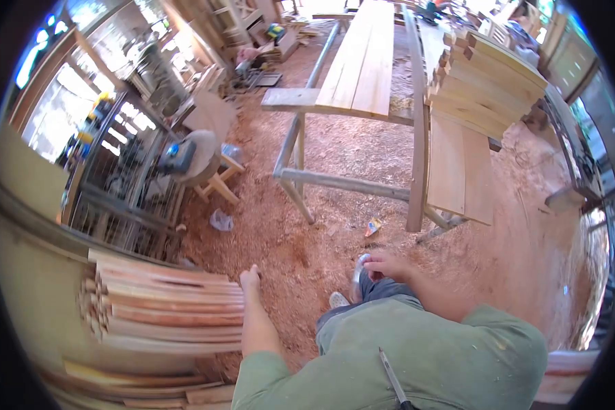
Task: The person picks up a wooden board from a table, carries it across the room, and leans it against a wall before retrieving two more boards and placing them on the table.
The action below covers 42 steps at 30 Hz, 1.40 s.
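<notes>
My left hand (251, 275) hangs at the right end of a stack of wooden strips (171, 301), its fingers curled in with one digit sticking up, and no object shows in it. The forearm overlaps the ends of the strips in this view. In front of my body is my right hand (384, 265), loosely bent over my leg, its fingers apart and nothing visible in them. A pen (393, 378) is clipped to the front of my green shirt (342, 362).
Long boards (359, 61) lie across a trestle frame (348, 183) ahead. To its right, thick planks (482, 85) are piled above wider panels (451, 164). A stool (201, 157) holding a power tool (178, 156) stands at the left. Shavings and litter cover the floor (266, 225).
</notes>
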Motion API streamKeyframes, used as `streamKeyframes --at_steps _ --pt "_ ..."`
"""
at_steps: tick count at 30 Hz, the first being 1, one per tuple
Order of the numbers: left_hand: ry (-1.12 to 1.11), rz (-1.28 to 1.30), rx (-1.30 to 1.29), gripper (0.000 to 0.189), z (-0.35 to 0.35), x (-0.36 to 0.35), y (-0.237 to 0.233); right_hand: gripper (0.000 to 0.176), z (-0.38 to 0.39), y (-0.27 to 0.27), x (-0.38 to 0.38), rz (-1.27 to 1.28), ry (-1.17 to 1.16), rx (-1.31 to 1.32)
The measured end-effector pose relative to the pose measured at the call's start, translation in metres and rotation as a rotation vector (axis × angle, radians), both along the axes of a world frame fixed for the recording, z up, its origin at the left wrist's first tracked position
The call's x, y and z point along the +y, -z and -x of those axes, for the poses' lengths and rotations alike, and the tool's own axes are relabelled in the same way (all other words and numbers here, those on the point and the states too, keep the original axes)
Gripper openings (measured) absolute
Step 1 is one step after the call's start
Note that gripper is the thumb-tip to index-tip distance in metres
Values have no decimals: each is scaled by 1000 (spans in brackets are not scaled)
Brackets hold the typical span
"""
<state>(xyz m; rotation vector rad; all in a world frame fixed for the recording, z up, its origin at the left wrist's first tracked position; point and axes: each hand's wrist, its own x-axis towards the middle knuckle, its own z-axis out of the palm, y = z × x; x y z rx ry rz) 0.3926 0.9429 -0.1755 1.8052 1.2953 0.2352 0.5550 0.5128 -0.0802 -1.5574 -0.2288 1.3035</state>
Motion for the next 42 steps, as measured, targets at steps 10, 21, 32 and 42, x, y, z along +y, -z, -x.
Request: streamKeyframes --at_steps 10,21,32,42 --pt "344 -288 -343 51 -279 9 -42 35 -221 -26 34 -677 814 132" --pt "570 11 -167 52 -473 -5 -71 30 -442 14 162 -384 1673 510" --pt "178 954 -172 53 -629 -66 -73 25 -377 -5 153 -229 1237 410" --pt "237 823 -433 34 -602 -62 -136 29 -388 -51 154 -228 1122 297"
